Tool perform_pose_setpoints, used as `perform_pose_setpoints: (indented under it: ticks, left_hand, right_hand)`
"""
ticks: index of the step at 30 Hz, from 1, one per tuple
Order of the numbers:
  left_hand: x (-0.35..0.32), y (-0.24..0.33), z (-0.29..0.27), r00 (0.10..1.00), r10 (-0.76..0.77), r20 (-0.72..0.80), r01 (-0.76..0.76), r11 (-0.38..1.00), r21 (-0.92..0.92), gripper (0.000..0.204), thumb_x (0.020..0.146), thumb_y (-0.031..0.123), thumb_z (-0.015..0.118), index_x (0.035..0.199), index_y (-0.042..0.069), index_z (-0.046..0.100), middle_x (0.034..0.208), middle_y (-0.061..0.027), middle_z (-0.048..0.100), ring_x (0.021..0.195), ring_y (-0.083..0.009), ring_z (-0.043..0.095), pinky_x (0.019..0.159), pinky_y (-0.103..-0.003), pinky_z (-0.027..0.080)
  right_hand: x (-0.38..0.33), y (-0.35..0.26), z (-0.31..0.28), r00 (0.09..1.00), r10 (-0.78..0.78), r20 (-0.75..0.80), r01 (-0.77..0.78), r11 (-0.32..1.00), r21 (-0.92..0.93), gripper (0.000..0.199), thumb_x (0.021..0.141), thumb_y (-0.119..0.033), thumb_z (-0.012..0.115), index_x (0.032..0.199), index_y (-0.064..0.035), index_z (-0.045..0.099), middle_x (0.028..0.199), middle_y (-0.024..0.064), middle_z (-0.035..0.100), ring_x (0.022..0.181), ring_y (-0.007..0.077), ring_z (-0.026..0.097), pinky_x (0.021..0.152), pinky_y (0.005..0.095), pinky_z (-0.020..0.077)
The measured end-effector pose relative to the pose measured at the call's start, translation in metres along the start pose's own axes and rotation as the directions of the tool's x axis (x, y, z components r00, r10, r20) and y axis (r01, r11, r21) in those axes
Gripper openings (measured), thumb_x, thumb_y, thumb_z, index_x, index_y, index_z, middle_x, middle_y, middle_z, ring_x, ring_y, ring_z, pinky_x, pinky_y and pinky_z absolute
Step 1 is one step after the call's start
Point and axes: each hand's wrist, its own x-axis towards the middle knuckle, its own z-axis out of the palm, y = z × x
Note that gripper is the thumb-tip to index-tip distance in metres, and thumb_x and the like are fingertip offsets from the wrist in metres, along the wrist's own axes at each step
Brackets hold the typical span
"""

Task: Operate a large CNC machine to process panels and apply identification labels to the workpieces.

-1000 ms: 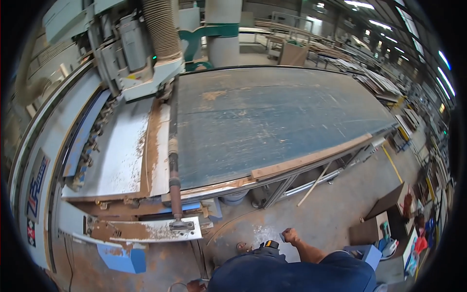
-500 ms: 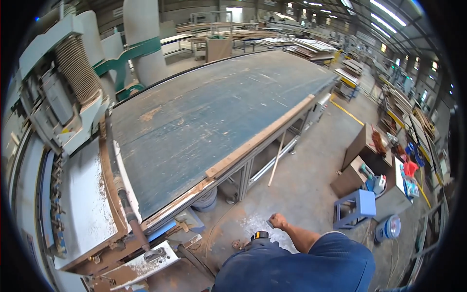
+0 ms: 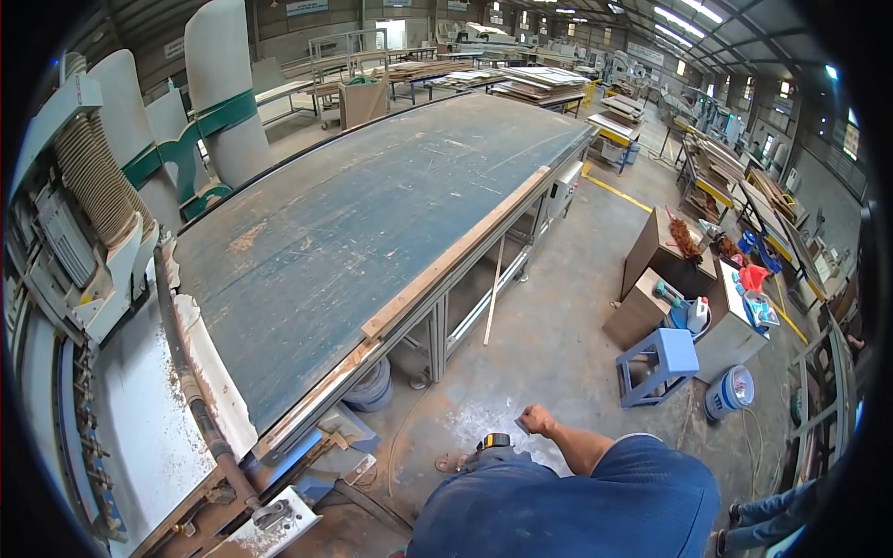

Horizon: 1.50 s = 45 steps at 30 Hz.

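My right hand (image 3: pixel 537 419) is closed, held out low in front of me over the dusty floor. A small, dark, flat piece shows at its fingers, too little to name. My left hand is out of view behind my dark blue shirt (image 3: pixel 558 502). A black and yellow item (image 3: pixel 494 441), perhaps a tape measure, sits at the front of my clothing. The large machine table (image 3: pixel 372 223) with a worn, dark blue-grey top stands ahead and to the left, apart from my hand.
A white and green machine (image 3: pixel 121 242) stands on the left. A wooden stick (image 3: pixel 495 290) leans against the table frame. To the right are a blue stool (image 3: pixel 659 366), a bucket (image 3: pixel 728 392) and brown cabinets (image 3: pixel 642 302). Another person's legs (image 3: pixel 772 521) show at lower right.
My view has turned to the right, so the table and machine sit further left. Another person's legs have come into view at lower right. My right hand remains closed.
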Motion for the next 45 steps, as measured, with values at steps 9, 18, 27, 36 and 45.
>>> perform_pose_setpoints:
  ticks: [9, 18, 27, 36, 45]
  left_hand:
    - [-0.016, -0.016, -0.003, 1.000, 0.014, 0.011, -0.014, 1.000, -0.004, 0.029, 0.083, 0.028, 0.073, 0.101, 0.006, 0.065, 0.100, -0.0194, 0.067, 0.085, -0.0357, 0.067, 0.071, -0.051, 0.052]
    - [-0.034, -0.034, -0.004, 0.999, 0.021, 0.030, -0.021, 1.000, -0.008, 0.028, 0.080, 0.029, 0.076, 0.095, 0.007, 0.066, 0.094, -0.0197, 0.068, 0.082, -0.0367, 0.067, 0.071, -0.052, 0.052]
    - [-0.067, -0.061, -0.005, 0.999, -0.029, 0.035, 0.029, 1.000, -0.006, 0.027, 0.077, 0.030, 0.078, 0.088, 0.008, 0.067, 0.089, -0.0200, 0.068, 0.079, -0.0376, 0.067, 0.070, -0.053, 0.051]
    - [-0.184, -0.049, 0.012, 0.892, -0.451, -0.029, 0.410, 0.834, -0.369, 0.019, 0.082, 0.017, 0.073, 0.091, 0.000, 0.069, 0.078, -0.0149, 0.068, 0.065, -0.0296, 0.068, 0.054, -0.042, 0.051]
    - [-0.328, 0.067, -0.007, 0.698, -0.716, 0.035, 0.709, 0.683, -0.177, 0.013, 0.080, 0.014, 0.069, 0.092, 0.009, 0.070, 0.078, -0.0071, 0.069, 0.063, -0.0247, 0.066, 0.051, -0.040, 0.049]
  right_hand:
    - [-0.016, -0.025, -0.012, 0.986, -0.159, -0.052, 0.159, 0.987, -0.014, 0.037, 0.089, -0.034, 0.060, 0.105, -0.0043, 0.075, 0.095, 0.0226, 0.073, 0.089, 0.0360, 0.072, 0.081, 0.0420, 0.0560]
    - [-0.041, -0.063, -0.030, 0.966, -0.033, -0.256, 0.132, 0.916, 0.379, 0.030, 0.090, -0.030, 0.063, 0.098, -0.0025, 0.072, 0.084, 0.0170, 0.072, 0.071, 0.0268, 0.068, 0.065, 0.0374, 0.0540]
    - [-0.068, -0.167, -0.078, 0.992, -0.076, -0.101, 0.127, 0.567, 0.814, 0.020, 0.097, -0.025, 0.062, 0.090, -0.0062, 0.064, 0.072, 0.0046, 0.065, 0.057, 0.0117, 0.058, 0.049, 0.0270, 0.0454]
    - [-0.069, -0.297, -0.096, 0.901, -0.422, -0.098, 0.279, 0.394, 0.876, 0.021, 0.103, -0.028, 0.059, 0.098, -0.0077, 0.061, 0.073, 0.0009, 0.061, 0.057, 0.0076, 0.055, 0.048, 0.0216, 0.0421]
    - [-0.075, -0.527, -0.028, 0.707, -0.703, 0.078, 0.311, 0.409, 0.858, 0.022, 0.105, -0.027, 0.056, 0.096, -0.0072, 0.060, 0.077, 0.0016, 0.063, 0.060, 0.0086, 0.053, 0.053, 0.0232, 0.0423]
